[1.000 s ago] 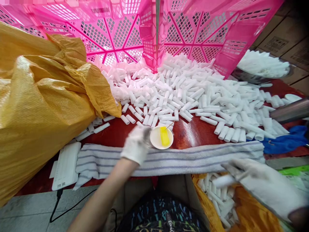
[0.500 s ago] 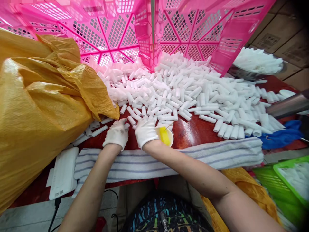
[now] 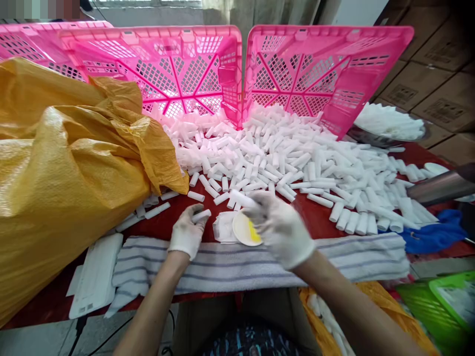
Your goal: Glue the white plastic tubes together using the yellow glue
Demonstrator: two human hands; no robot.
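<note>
Pinched between the fingers of my gloved left hand (image 3: 187, 230) is a short white tube (image 3: 201, 216), just above the red tabletop. My right hand (image 3: 284, 227), also in a white glove and blurred by motion, grips another white tube (image 3: 243, 199) that points left from its fingertips. Beneath that hand is a small white dish (image 3: 240, 230) with a yellow piece (image 3: 254, 231) in it, partly covered by the fingers. White paper-like sheets (image 3: 223, 226) lie beside the dish. Behind both hands spreads a large heap of white tubes (image 3: 274, 153).
Pink crates (image 3: 178, 89) stand behind the heap. On the left bulges a yellow sack (image 3: 74, 173), with a white power strip (image 3: 97, 277) near it. A striped towel (image 3: 241, 267) lines the front edge. At right are a metal bowl (image 3: 374, 137), a blue cloth (image 3: 434, 235) and a green basket (image 3: 423, 306).
My right hand has moved right and lifted with a tube, uncovering the paper-like sheets. My left hand now shows a tube in its fingers. The view has tilted up.
</note>
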